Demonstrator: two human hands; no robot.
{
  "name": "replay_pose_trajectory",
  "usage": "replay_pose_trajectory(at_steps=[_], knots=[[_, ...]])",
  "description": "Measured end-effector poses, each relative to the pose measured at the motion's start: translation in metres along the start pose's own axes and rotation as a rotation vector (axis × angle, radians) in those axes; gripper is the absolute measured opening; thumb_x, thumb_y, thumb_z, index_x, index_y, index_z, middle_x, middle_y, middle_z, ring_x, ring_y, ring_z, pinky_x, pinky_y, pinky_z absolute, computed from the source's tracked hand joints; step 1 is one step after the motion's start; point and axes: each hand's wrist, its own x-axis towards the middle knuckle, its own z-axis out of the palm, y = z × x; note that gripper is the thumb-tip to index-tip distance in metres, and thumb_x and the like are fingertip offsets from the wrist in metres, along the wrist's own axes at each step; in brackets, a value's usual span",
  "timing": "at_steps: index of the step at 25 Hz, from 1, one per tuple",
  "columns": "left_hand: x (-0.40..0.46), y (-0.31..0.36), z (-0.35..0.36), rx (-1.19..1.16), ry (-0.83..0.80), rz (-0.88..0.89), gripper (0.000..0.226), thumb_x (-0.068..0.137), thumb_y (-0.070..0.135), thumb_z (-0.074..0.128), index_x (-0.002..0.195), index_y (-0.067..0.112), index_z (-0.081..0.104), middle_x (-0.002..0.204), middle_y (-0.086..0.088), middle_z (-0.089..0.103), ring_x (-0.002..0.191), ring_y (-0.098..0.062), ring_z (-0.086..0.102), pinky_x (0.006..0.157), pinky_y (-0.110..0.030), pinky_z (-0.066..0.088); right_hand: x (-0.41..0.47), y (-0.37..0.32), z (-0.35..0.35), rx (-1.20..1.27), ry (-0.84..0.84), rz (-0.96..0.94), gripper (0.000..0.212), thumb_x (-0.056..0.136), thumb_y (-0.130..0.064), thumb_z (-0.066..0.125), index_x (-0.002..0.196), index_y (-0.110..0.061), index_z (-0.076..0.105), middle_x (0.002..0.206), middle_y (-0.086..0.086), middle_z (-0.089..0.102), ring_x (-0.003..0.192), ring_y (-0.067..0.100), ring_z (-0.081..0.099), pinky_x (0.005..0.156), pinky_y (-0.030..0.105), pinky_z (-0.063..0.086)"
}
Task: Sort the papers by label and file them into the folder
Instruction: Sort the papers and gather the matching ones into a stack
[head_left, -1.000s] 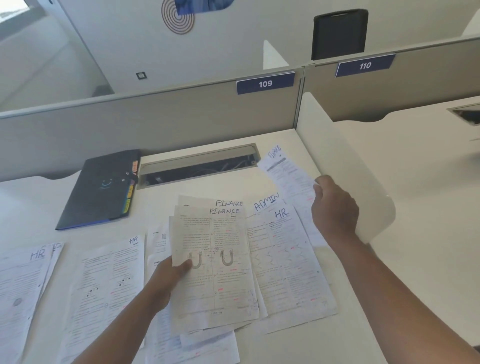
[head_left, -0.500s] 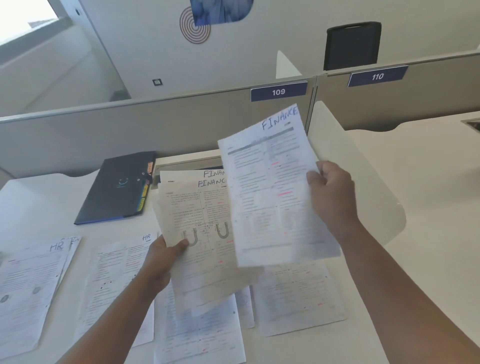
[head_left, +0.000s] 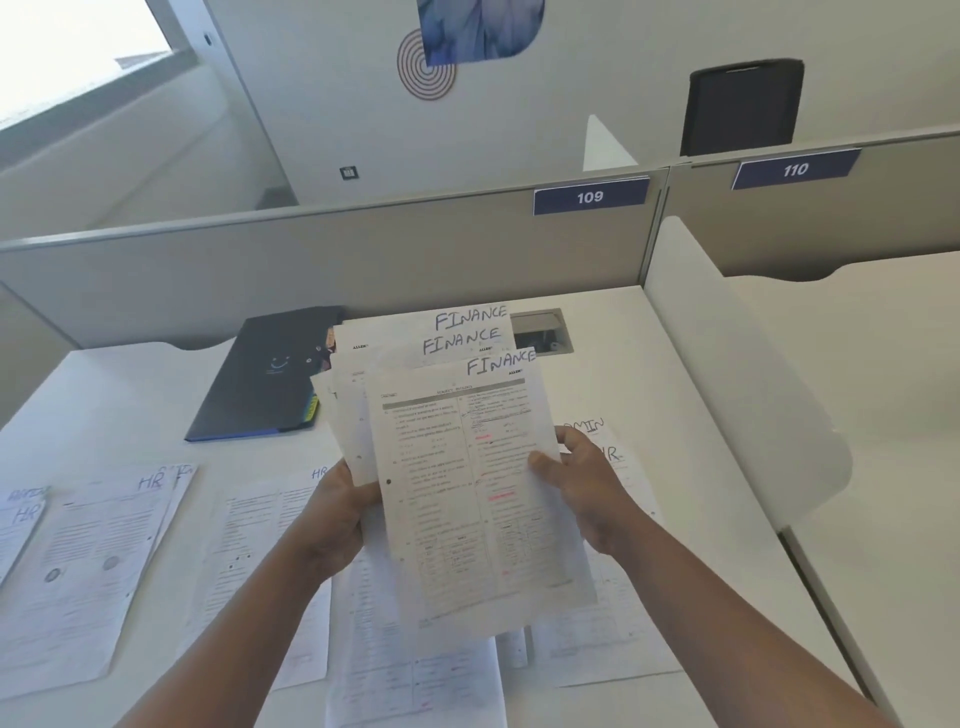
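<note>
Head view: white printed sheets hand-labelled FINANCE are held fanned and raised above a white office desk, three labels stepping up one behind another. The left hand grips the stack's left edge from behind, fingers curled round it. The right hand pinches the front sheet at its right edge, thumb on the printed face. Half a second ago that front sheet was held apart in the right hand, overlapping the two in the left; now it lies squared against them, so the finance group has likely grown to three and looks ready for filing. A dark closed expanding folder with coloured tabs lies flat on the desk just behind and to the left of the stack, well short of the grey partition numbered 109. Unsorted white sheets marked HR remain flat at the left, another HR sheet nearer centre, and sheets marked ADMIN and HR lie partly hidden under the right hand. Sorting seems only partly done.
</note>
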Motion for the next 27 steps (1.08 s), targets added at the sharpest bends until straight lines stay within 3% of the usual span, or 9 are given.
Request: replay_pose_trajectory(at_steps=[2, 4, 5, 7, 12, 14, 19, 27], knots=[[-0.001, 0.002, 0.001, -0.036, 0.091, 0.036, 0.056, 0.066, 0.045, 0.094, 0.111, 0.016, 0.078, 0.115, -0.017, 0.076, 0.099, -0.033, 0.076, 0.079, -0.05, 0.063, 0.002, 0.001, 0.002, -0.023, -0.029, -0.008, 0.02, 0.104, -0.008, 0.06, 0.12, -0.015, 0.068, 0.112, 0.006, 0.08, 0.101, 0.027, 0.077, 0.086, 0.043, 0.063], [0.0, 0.005, 0.004, -0.081, 0.224, 0.057, 0.032, 0.101, 0.04, 0.061, 0.116, 0.015, 0.073, 0.113, -0.013, 0.078, 0.101, -0.031, 0.076, 0.089, -0.053, 0.06, 0.004, 0.005, 0.001, -0.04, -0.031, 0.005, 0.02, 0.104, -0.008, 0.059, 0.12, -0.012, 0.071, 0.114, 0.007, 0.079, 0.103, 0.027, 0.077, 0.09, 0.046, 0.062], [0.002, 0.006, 0.003, -0.086, 0.27, 0.063, 0.034, 0.107, 0.036, 0.049, 0.117, 0.014, 0.072, 0.112, -0.012, 0.078, 0.101, -0.031, 0.076, 0.092, -0.054, 0.058, 0.004, 0.007, 0.001, -0.046, -0.035, 0.009, 0.02, 0.104, -0.008, 0.059, 0.12, -0.012, 0.071, 0.114, 0.006, 0.079, 0.104, 0.027, 0.077, 0.092, 0.048, 0.062], [0.002, 0.008, 0.004, -0.05, 0.3, 0.075, 0.035, 0.11, 0.03, 0.045, 0.11, 0.011, 0.074, 0.107, -0.012, 0.079, 0.097, -0.03, 0.077, 0.094, -0.054, 0.057, 0.005, 0.012, -0.001, -0.046, -0.057, 0.008, 0.02, 0.104, -0.01, 0.06, 0.12, -0.011, 0.071, 0.114, 0.006, 0.079, 0.105, 0.028, 0.076, 0.094, 0.049, 0.061], [-0.003, 0.014, 0.01, 0.025, 0.326, 0.103, 0.018, 0.092, 0.015, 0.07, 0.079, 0.014, 0.081, 0.088, -0.013, 0.08, 0.083, -0.031, 0.075, 0.088, -0.053, 0.06, 0.005, 0.02, -0.002, -0.007, -0.107, -0.016, 0.024, 0.105, -0.011, 0.059, 0.126, -0.01, 0.07, 0.119, 0.008, 0.078, 0.11, 0.028, 0.075, 0.094, 0.045, 0.06], [-0.002, 0.015, 0.009, 0.02, 0.327, 0.109, 0.012, 0.085, 0.022, 0.074, 0.082, 0.014, 0.081, 0.091, -0.013, 0.08, 0.082, -0.03, 0.075, 0.087, -0.053, 0.06, 0.006, 0.021, -0.003, -0.012, -0.09, -0.021, 0.024, 0.104, -0.01, 0.059, 0.125, -0.01, 0.071, 0.117, 0.008, 0.078, 0.108, 0.028, 0.075, 0.091, 0.042, 0.061], [0.003, 0.02, 0.006, -0.04, 0.33, 0.086, 0.033, 0.108, 0.026, 0.048, 0.102, 0.01, 0.075, 0.1, -0.011, 0.08, 0.089, -0.025, 0.077, 0.093, -0.05, 0.057, 0.007, 0.023, -0.005, -0.011, -0.08, -0.04, 0.024, 0.104, -0.009, 0.058, 0.125, -0.009, 0.071, 0.117, 0.008, 0.078, 0.109, 0.029, 0.074, 0.093, 0.045, 0.061], [-0.001, 0.041, -0.002, -0.078, 0.362, 0.159, 0.025, 0.108, 0.024, 0.049, 0.104, 0.016, 0.072, 0.1, -0.001, 0.08, 0.091, -0.024, 0.076, 0.076, -0.042, 0.063, 0.006, 0.02, -0.008, -0.002, -0.089, -0.055, 0.022, 0.104, -0.008, 0.058, 0.121, -0.007, 0.072, 0.115, 0.011, 0.079, 0.108, 0.032, 0.074, 0.092, 0.046, 0.061]])
